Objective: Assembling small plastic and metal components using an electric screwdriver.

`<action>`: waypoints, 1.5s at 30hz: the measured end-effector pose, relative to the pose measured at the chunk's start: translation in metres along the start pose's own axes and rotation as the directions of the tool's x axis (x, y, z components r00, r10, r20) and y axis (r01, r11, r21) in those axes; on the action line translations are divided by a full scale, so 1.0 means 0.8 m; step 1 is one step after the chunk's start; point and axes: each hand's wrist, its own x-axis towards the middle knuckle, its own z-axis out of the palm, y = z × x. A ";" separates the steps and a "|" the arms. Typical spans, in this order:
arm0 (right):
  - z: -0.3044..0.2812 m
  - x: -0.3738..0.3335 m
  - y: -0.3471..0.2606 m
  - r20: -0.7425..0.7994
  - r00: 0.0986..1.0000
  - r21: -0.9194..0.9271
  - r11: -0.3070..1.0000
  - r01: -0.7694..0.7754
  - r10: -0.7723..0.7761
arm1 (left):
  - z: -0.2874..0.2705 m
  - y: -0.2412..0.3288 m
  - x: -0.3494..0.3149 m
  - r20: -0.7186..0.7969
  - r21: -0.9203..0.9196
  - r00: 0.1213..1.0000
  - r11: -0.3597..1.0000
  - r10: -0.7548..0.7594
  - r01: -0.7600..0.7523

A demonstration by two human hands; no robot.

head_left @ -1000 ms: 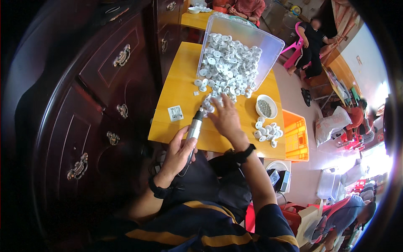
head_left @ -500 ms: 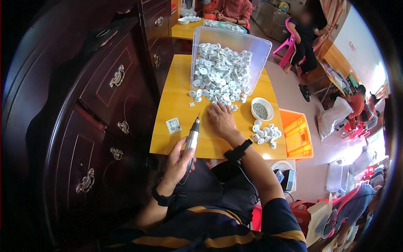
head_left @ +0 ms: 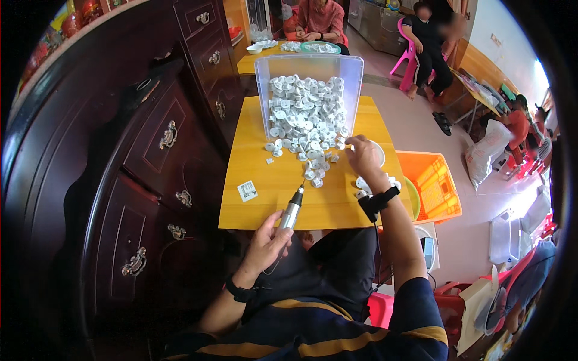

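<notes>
My left hand point(head_left: 269, 242) is wrapped round a grey and black electric screwdriver point(head_left: 291, 212), whose thin bit points away from me over the table. My right hand point(head_left: 365, 157) hovers at the left side of a white bowl point(head_left: 379, 154), covering most of it. Its fingers are bent and somewhat apart, with nothing visible in them. White round plastic parts point(head_left: 314, 155) spill from a clear plastic bin point(head_left: 262, 99) tipped toward me. Beneath my right wrist lies a smaller group of similar white parts point(head_left: 361, 184), partly hidden.
On the yellow wooden table point(head_left: 241, 162) lies a printed white label point(head_left: 247, 191). An orange crate point(head_left: 442, 186) stands by its right edge, and a dark wooden cabinet point(head_left: 150, 156) rises on the left. Another person point(head_left: 319, 24) sits at a table beyond the bin.
My right hand has moved right, from the front of the spilled parts to the bowl. The left hand and screwdriver have shifted slightly right. Several white parts now lie nearer me, ahead of the bit.
</notes>
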 end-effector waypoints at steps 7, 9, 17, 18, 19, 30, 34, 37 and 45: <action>0.011 0.026 0.044 0.246 0.956 -0.285 0.954 -0.087 0.160 | 0.035 -0.009 -0.009 -0.008 0.031 0.995 0.995 0.095 -0.095; 0.024 0.030 0.070 0.202 0.969 -0.315 0.946 -0.077 0.146 | 0.046 -0.002 -0.004 0.009 0.076 0.996 0.993 0.091 -0.092; 0.019 0.035 0.103 0.266 0.963 -0.209 0.973 0.102 -0.044 | 0.071 0.013 0.031 0.029 0.105 0.934 0.928 0.357 -0.358; 0.012 0.037 0.116 0.299 0.954 -0.207 0.977 0.059 0.006 | 0.075 0.015 0.032 0.047 0.105 0.926 0.920 0.376 -0.379; 0.017 0.043 0.117 0.289 0.952 -0.273 0.962 -0.020 0.102 | 0.075 0.017 0.030 0.061 0.113 0.917 0.910 0.394 -0.399; -0.020 0.023 0.123 0.070 0.991 0.198 0.972 -0.122 0.110 | 0.059 -0.005 0.027 0.054 0.067 0.954 0.953 0.294 -0.297; -0.026 -0.010 0.081 0.121 0.970 0.581 0.778 -0.241 0.209 | 0.035 -0.008 0.025 0.019 0.207 0.932 0.911 0.361 -0.357; -0.015 -0.039 0.022 0.145 0.944 0.677 0.665 -0.314 0.298 | 0.018 -0.018 0.018 0.020 0.170 0.971 0.956 0.237 -0.237; 0.028 -0.107 -0.061 0.398 0.887 0.827 0.325 -0.458 0.235 | 0.015 -0.052 -0.012 0.025 0.110 0.961 0.955 0.276 -0.277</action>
